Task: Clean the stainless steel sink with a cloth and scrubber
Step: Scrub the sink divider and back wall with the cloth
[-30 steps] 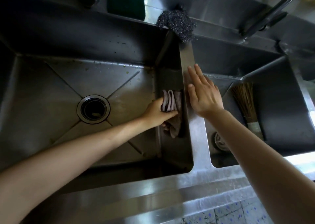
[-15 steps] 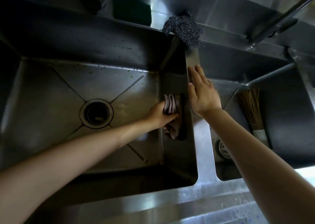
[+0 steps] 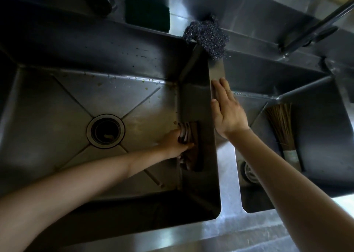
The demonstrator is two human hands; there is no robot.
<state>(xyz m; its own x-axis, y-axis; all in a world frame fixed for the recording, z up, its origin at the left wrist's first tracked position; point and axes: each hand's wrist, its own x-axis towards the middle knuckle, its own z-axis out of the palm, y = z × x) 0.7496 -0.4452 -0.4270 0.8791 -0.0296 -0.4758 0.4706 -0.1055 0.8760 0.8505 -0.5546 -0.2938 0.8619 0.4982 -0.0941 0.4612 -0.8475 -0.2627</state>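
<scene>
left hand point(image 3: 175, 141) grips cloth point(image 3: 190, 146), fingers hidden | right hand point(image 3: 227, 111) flat on divider point(image 3: 216, 70) | steel-wool scrubber point(image 3: 207, 37) at 12; whisk brush point(image 3: 283, 129) at 3

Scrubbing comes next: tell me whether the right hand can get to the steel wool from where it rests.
Probably yes. The right hand lies flat on the divider, holding nothing, and the steel wool sits at the divider's far end with only bare metal between.

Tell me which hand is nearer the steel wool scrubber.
Right. The right hand lies flat on the divider just below the steel wool scrubber; the left hand holds the cloth lower in the basin.
</scene>
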